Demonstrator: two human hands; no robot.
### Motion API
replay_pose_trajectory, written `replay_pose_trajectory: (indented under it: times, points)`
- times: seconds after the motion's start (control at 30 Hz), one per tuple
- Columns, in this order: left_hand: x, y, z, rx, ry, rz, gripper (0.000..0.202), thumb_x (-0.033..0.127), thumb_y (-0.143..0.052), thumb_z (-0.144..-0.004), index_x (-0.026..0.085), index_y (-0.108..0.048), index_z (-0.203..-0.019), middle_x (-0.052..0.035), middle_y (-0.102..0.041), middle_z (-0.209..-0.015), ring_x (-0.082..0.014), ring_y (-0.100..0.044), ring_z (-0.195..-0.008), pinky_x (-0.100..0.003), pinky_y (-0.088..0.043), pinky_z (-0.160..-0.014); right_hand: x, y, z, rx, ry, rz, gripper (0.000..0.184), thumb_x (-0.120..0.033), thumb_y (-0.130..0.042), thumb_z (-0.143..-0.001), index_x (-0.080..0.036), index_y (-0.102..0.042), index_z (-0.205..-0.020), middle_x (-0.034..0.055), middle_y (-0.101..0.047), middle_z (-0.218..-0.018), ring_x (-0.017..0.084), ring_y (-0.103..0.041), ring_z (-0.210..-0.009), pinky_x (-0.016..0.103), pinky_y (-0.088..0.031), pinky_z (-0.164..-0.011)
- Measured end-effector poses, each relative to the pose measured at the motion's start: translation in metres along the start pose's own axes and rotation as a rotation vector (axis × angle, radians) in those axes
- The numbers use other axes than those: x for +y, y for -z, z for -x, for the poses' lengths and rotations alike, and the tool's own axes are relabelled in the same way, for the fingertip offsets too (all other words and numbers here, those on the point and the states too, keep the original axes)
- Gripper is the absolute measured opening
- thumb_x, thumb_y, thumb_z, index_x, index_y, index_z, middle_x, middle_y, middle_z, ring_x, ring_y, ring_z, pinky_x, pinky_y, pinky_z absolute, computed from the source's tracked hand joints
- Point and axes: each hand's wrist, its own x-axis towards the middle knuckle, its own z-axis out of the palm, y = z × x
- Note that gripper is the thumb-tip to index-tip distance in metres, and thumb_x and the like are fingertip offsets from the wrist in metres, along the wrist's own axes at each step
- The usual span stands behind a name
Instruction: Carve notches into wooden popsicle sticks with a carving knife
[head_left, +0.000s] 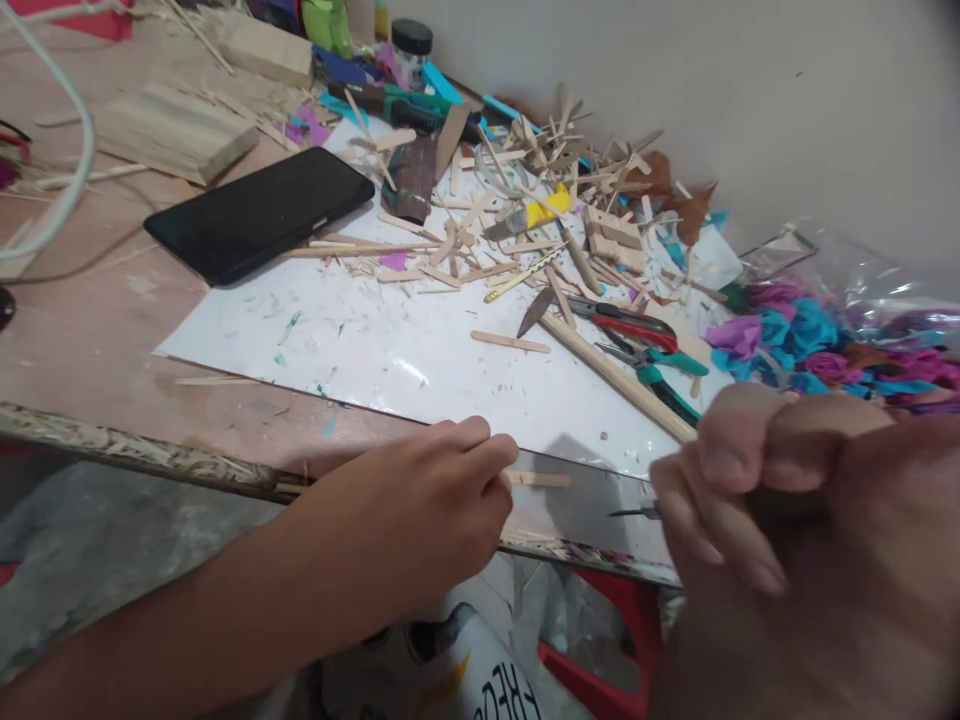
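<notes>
Fingers (491, 455) of the left hand (454, 500) pinch a flat pale wooden stick (541, 480) at the pinkish worktop's (112, 370) edge; the right hand (795, 530) grips a slim pointed metal tool (636, 512). White printed cloth (480, 675) below shows letters "FRE".

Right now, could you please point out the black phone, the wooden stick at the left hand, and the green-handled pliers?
Black phone (259, 212): head view, on the middle of its dark screen.
Wooden stick (540, 480): head view, on its exposed length.
Green-handled pliers (663, 388): head view, on the lower handle.
</notes>
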Motion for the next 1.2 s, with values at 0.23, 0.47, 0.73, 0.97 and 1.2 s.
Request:
replay_pose_trajectory:
  times: [0.23,0.47,0.73,0.97,1.2]
  points:
    - [0.001,-0.011,0.007,-0.091,0.028,-0.07,0.024,0.011,-0.096,-0.085,0.019,-0.073,-0.089,-0.0009,-0.06,-0.087,-0.0257,-0.053,-0.092,-0.042,-0.044,-0.078,0.003,-0.008,-0.026,-0.3,-0.111,-0.274,0.049,-0.058,-0.081,-0.1,-0.021,-0.074,-0.069,-0.0013,-0.049,-0.063,0.01,-0.039,-0.047,0.027,-0.031,-0.041]
    - [-0.001,-0.014,0.011,-0.1,0.08,-0.005,0.023,0.005,-0.082,-0.093,0.02,-0.066,-0.093,-0.0018,-0.057,-0.094,-0.0247,-0.053,-0.094,-0.04,-0.044,-0.08,0.01,-0.024,-0.022,-0.203,-0.11,-0.263,0.062,-0.047,-0.085,-0.096,-0.022,-0.042,-0.06,-0.0084,-0.028,-0.056,0.007,-0.02,-0.046,0.025,-0.02,-0.042]
    - [-0.001,-0.005,0.005,-0.142,0.047,-0.047,0.014,0.008,-0.081,-0.097,0.018,-0.071,-0.094,-0.0044,-0.062,-0.094,-0.0266,-0.056,-0.096,-0.04,-0.046,-0.083,0.026,-0.044,-0.027,0.132,-0.104,-0.168,0.072,-0.064,-0.095,-0.088,-0.024,-0.042,-0.06,-0.0112,-0.028,-0.056,0.005,-0.012,-0.043,0.022,-0.01,-0.035]
    - [0.001,-0.006,0.005,-0.092,0.058,-0.069,0.017,0.011,-0.09,-0.091,0.018,-0.074,-0.093,-0.0028,-0.063,-0.093,-0.0253,-0.058,-0.095,-0.04,-0.047,-0.084,0.034,-0.053,-0.034,0.182,-0.13,-0.155,0.076,-0.059,-0.103,-0.077,-0.025,-0.038,-0.057,-0.0126,-0.026,-0.055,0.004,-0.012,-0.044,0.022,-0.01,-0.034]
    - [0.002,-0.001,0.003,-0.087,0.034,-0.093,0.014,0.015,-0.09,-0.095,0.018,-0.077,-0.094,-0.0027,-0.066,-0.089,-0.0241,-0.057,-0.093,-0.038,-0.045,-0.083,0.035,-0.055,-0.032,0.21,-0.118,-0.152,0.074,-0.059,-0.103,-0.077,-0.025,-0.041,-0.056,-0.0118,-0.026,-0.055,0.005,-0.013,-0.044,0.025,-0.01,-0.035]
